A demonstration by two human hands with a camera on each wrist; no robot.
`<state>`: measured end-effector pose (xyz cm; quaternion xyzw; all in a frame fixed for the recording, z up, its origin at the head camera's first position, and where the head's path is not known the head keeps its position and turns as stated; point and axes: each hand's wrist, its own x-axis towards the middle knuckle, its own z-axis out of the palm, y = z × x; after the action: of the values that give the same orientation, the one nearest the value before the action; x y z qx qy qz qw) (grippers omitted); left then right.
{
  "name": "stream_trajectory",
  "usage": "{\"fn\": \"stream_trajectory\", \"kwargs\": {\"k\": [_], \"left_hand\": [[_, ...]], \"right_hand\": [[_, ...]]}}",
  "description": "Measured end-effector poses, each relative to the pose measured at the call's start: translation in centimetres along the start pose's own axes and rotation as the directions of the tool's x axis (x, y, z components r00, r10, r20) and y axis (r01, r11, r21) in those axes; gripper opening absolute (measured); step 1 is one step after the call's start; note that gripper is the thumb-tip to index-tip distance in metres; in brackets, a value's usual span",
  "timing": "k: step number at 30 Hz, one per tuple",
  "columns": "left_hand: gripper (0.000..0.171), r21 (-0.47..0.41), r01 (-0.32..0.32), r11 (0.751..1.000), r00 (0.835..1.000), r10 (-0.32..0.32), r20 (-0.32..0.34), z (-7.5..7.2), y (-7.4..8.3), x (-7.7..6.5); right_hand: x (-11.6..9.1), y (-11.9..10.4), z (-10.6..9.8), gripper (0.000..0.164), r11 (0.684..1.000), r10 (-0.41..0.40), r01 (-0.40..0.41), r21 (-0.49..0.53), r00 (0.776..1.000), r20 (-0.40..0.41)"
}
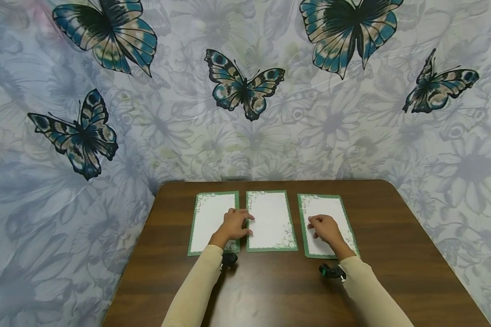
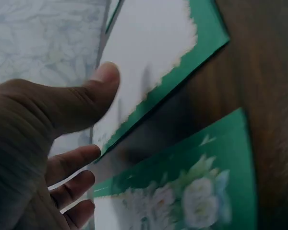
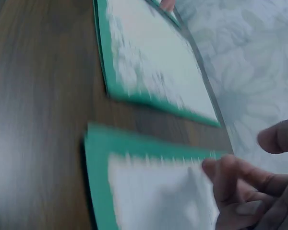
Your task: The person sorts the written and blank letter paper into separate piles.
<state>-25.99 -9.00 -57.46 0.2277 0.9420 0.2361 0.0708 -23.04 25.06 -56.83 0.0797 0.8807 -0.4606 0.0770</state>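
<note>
Three white sheets with green floral borders lie in a row on the table: a left sheet (image 1: 206,222), a middle sheet (image 1: 271,222) and a right sheet (image 1: 319,247). Over the gap between the left and middle sheets is my left hand (image 1: 234,223), its thumb spread from its fingers and nothing held. In the left wrist view its thumb (image 2: 103,86) shows in front of a sheet's white face. My right hand (image 1: 326,228) hovers above the right sheet with fingers loosely bent. The right wrist view shows its thumb (image 3: 276,139) apart from the fingers, holding nothing.
The brown wooden table (image 1: 278,290) has its far edge close to a wall hanging (image 1: 180,136) printed with flowers and butterflies. A dark wrist device (image 1: 229,260) sits below the left hand, and another dark wrist device (image 1: 331,271) below the right.
</note>
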Motion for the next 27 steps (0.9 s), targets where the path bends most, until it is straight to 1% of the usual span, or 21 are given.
{"fn": "stream_trajectory", "kwargs": {"k": [3, 6, 10, 14, 17, 20, 23, 27], "left_hand": [[0.052, 0.055, 0.022, 0.998, 0.999, -0.024, 0.046, 0.7, 0.5, -0.1], [0.056, 0.092, 0.035, 0.995, 0.997, -0.041, 0.06, 1.3, 0.8, -0.2], [0.056, 0.096, 0.043, 0.994, 0.998, -0.047, 0.043, 1.6, 1.0, -0.2], [0.057, 0.104, 0.057, 0.993, 0.997, -0.061, 0.036, 1.5, 1.2, -0.2], [0.065, 0.15, 0.071, 0.986, 0.997, -0.077, 0.031, 1.4, 1.4, -0.2], [0.073, 0.222, 0.089, 0.971, 0.995, -0.095, 0.017, 1.3, 1.5, -0.2], [0.075, 0.259, 0.113, 0.959, 0.993, -0.116, -0.004, 1.2, 1.5, -0.1], [0.071, 0.259, 0.135, 0.956, 0.991, -0.133, -0.025, 1.2, 1.5, -0.2]], "right_hand": [[0.4, -0.6, 1.3, 0.045, 0.999, 0.03, -0.033, 0.031, 0.997, 0.077], [0.6, -1.0, 2.2, 0.046, 0.995, 0.052, -0.06, 0.079, 0.993, 0.106], [0.8, -1.4, 2.6, 0.046, 0.992, 0.049, -0.061, 0.108, 0.992, 0.113], [0.9, -1.9, 2.7, 0.046, 0.996, 0.052, -0.06, 0.072, 0.993, 0.107], [0.8, -2.2, 2.7, 0.046, 0.998, 0.053, -0.055, 0.022, 0.995, 0.08], [0.8, -2.4, 2.7, 0.047, 0.998, 0.055, -0.055, -0.007, 0.996, 0.065], [0.8, -2.5, 2.9, 0.049, 0.998, 0.064, -0.065, 0.009, 0.995, 0.079], [1.2, -2.4, 3.3, 0.049, 0.994, 0.08, -0.087, 0.062, 0.991, 0.107]]}}
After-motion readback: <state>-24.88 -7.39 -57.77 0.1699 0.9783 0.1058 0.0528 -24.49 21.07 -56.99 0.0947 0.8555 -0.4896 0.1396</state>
